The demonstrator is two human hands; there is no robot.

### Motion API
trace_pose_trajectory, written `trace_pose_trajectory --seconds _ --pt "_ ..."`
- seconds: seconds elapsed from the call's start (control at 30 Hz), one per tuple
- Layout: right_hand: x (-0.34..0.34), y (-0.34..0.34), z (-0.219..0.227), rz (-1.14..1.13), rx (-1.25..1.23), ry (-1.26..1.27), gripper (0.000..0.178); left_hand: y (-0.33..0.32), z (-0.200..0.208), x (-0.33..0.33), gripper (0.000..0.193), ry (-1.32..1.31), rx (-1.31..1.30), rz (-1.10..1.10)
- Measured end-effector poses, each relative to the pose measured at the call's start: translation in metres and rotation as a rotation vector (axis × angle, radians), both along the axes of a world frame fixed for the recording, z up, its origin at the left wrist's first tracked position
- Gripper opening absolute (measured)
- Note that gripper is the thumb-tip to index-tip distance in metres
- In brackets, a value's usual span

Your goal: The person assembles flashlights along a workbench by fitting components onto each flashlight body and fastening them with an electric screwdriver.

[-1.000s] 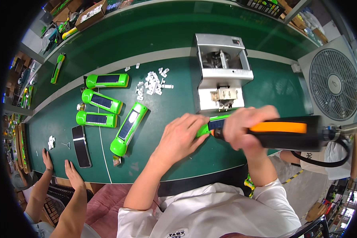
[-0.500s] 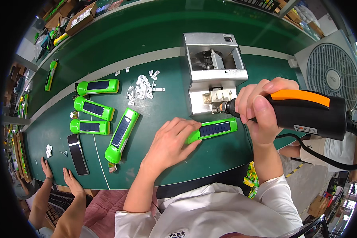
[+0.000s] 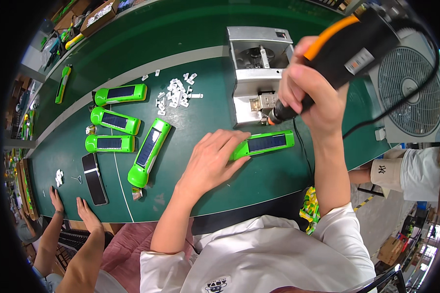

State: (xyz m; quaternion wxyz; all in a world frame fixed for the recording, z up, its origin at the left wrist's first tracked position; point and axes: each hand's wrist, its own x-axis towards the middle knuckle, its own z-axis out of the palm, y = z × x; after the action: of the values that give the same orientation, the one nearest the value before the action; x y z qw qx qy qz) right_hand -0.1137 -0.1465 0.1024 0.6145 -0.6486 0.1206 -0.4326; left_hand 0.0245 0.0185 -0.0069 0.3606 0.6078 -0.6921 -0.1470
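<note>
My left hand point(image 3: 211, 158) is closed around the head end of a green solar flashlight point(image 3: 267, 141). The flashlight lies on the table with its dark panel facing up. In my right hand point(image 3: 320, 93) is a black electric screwdriver point(image 3: 359, 46) with an orange strip, tilted so its bit points down and to the left. The bit hangs between the front of a grey metal screw feeder point(image 3: 259, 80) and the flashlight, apart from the flashlight's top. Whether a screw sits on the bit is too small to tell.
Several more green flashlights point(image 3: 149, 152) lie to the left, near a pile of small white parts point(image 3: 177, 93). A black phone point(image 3: 95, 180) lies beside another person's hands point(image 3: 89, 216). A box fan point(image 3: 409, 95) stands at right, with the screwdriver's cord point(image 3: 386, 119) hanging before it.
My right hand has lifted and tipped the screwdriver upright, and its bit has left the screw feeder and come down toward the flashlight. My left hand keeps its hold on the flashlight.
</note>
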Motion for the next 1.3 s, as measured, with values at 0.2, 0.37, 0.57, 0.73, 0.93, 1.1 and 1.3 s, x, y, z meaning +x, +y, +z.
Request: trace_pose_trajectory --seconds 0.2,0.37,0.57,0.73,0.93,1.1,1.3 --pt "0.002 0.03 -0.014 0.071 -0.069 -0.024 0.031 0.002 -0.007 0.0 0.053 0.031 0.029 0.026" --pt "0.011 0.035 -0.027 0.072 -0.002 -0.013 0.03 0.001 -0.008 0.001 0.054 0.061 0.036 0.03" --pt "0.011 0.037 -0.032 0.045 0.027 -0.012 0.029 0.001 -0.009 0.001 0.049 0.068 0.01 0.04" --pt "0.011 0.037 -0.04 0.062 0.135 -0.148 0.026 0.001 -0.006 0.001 0.051 0.083 0.023 0.028" --pt "0.002 0.036 -0.032 0.11 0.034 -0.085 0.026 0.0 0.002 -0.001 0.044 0.1 -0.011 0.024" --pt "0.002 0.04 -0.03 0.119 0.161 -0.284 0.027 -0.003 -0.005 -0.001 0.028 0.035 -0.158 0.052" --pt "0.0 0.04 -0.031 0.115 0.159 -0.329 0.027 -0.005 -0.008 -0.004 0.017 0.042 -0.22 0.042"
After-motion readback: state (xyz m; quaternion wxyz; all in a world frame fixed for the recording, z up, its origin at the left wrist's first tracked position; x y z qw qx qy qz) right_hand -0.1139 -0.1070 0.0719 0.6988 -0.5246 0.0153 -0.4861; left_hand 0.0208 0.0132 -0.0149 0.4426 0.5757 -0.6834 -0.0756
